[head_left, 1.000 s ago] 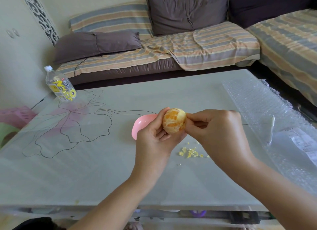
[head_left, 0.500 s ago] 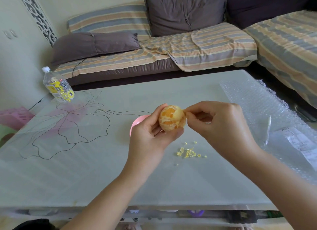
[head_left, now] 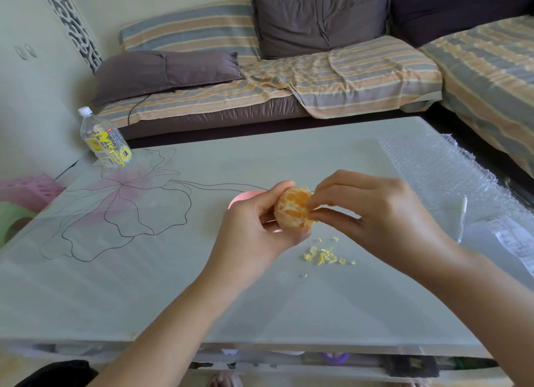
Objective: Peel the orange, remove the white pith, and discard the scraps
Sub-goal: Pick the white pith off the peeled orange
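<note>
A peeled orange [head_left: 292, 209] with patches of white pith is held above the middle of the glass table [head_left: 202, 285]. My left hand [head_left: 254, 227] grips it from the left and below, thumb on top. My right hand [head_left: 372, 213] comes in from the right, its thumb and forefinger pinching at the pith on the orange's right side. A small heap of yellowish pith scraps [head_left: 323, 255] lies on the table just below the hands. A pink dish [head_left: 245, 197] is mostly hidden behind my left hand.
A plastic bottle [head_left: 104, 139] with a yellow label stands at the table's far left corner. Bubble wrap [head_left: 450, 184] with a paper slip [head_left: 517, 242] covers the right side. A striped sofa with grey cushions runs behind the table.
My right hand's fingertips have moved back onto the orange's right side. My left hand has turned the fruit slightly. The scrap heap looks unchanged.
</note>
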The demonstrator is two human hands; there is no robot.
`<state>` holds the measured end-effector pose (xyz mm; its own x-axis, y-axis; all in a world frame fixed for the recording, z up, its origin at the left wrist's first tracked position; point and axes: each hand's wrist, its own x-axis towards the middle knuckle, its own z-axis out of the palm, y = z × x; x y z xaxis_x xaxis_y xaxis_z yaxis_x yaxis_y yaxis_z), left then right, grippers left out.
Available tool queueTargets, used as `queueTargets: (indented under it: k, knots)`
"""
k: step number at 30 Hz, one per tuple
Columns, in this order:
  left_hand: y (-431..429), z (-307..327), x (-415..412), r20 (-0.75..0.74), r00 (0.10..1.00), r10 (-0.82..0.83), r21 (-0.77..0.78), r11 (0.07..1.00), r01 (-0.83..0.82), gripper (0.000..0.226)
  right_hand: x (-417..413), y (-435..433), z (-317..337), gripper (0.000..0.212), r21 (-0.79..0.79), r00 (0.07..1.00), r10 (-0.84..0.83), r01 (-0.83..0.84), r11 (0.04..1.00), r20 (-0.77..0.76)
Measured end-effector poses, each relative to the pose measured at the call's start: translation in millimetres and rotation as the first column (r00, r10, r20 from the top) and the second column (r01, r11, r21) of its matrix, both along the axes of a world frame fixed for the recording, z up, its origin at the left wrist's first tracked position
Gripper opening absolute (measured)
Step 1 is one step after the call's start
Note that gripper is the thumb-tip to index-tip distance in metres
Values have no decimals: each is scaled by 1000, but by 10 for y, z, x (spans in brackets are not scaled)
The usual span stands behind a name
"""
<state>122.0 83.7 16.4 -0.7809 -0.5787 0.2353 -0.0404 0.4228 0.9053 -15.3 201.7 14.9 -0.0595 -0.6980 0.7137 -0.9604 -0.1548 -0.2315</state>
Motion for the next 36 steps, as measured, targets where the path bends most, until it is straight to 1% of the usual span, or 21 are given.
queueTargets:
  k: [4, 6, 9, 15, 19, 22, 26, 28, 32, 34, 36]
  knots:
    - [-56, -46, 36, 75, 997, -20, -58, 998, 24, 63, -7, -7, -14, 7, 66, 998, 33, -30, 997, -50]
    - [-68, -81, 53, 125, 992, -34, -66, 997, 43, 58, -14, -8, -35, 7, 97, 997, 43, -36, 995, -67]
    - [-49, -97, 69, 180, 983, -36, -69, 996, 49, 61, -22, 3, -64, 8, 132, 996, 63, -53, 990, -68]
    - [-16, -99, 61, 214, 976, -23, -48, 998, 34, 64, -35, 23, -72, 13, 182, 992, 103, -89, 979, -69]
    - [-16, -103, 52, 209, 977, -32, -2, 999, 33, 65, -42, 38, -66, 15, 201, 990, 112, -92, 975, -86]
    - [-26, -101, 45, 193, 980, -48, 32, 999, 43, 62, -36, 48, -72, 16, 189, 992, 92, -75, 979, -83]
    - [-44, -71, 46, 145, 987, -74, 135, 989, 55, 55, -23, 84, -70, 17, 108, 999, 37, -39, 993, 22]
    - [-43, -48, 47, 134, 986, -98, 154, 985, 77, 53, -20, 93, -67, 19, 62, 998, 27, -30, 998, 48]
    - [-41, -33, 46, 132, 987, -89, 134, 988, 71, 50, -15, 89, -89, 17, 2, 998, -3, 3, 1000, -63]
    - [-47, -53, 54, 153, 986, -64, 84, 995, 51, 52, -12, 83, -91, 14, 9, 996, -6, 7, 1000, -94]
    - [-45, -71, 67, 198, 980, -35, 13, 999, 33, 58, -15, 74, -91, 11, 48, 993, 12, -6, 999, -117]
